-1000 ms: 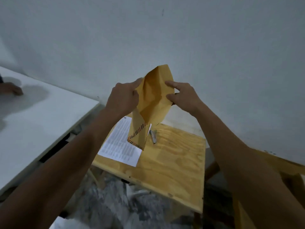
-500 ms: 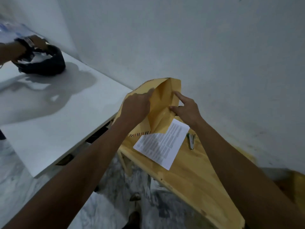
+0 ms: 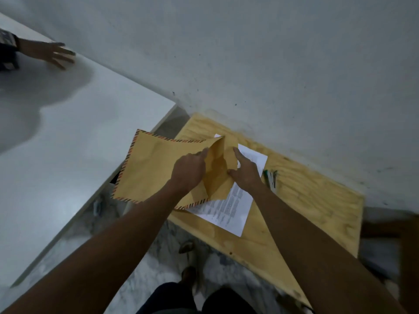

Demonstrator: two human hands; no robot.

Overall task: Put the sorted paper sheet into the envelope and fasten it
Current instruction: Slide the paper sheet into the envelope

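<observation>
A large yellow-brown envelope with a striped border lies low over the left end of the wooden table, its mouth turned to the right. My left hand grips the near lip of the mouth. My right hand pinches the other lip and flap, so the mouth gapes between them. A printed white paper sheet lies flat on the wood, partly under the envelope and my right hand. A stapler lies just right of the sheet.
A white table stands to the left, with another person's hand resting on its far end. A grey wall runs behind both tables. Marble floor and my legs show below.
The envelope has come down from upright in the air to low over the table's left end. Both hands kept hold of its mouth. The view has tilted downward.
</observation>
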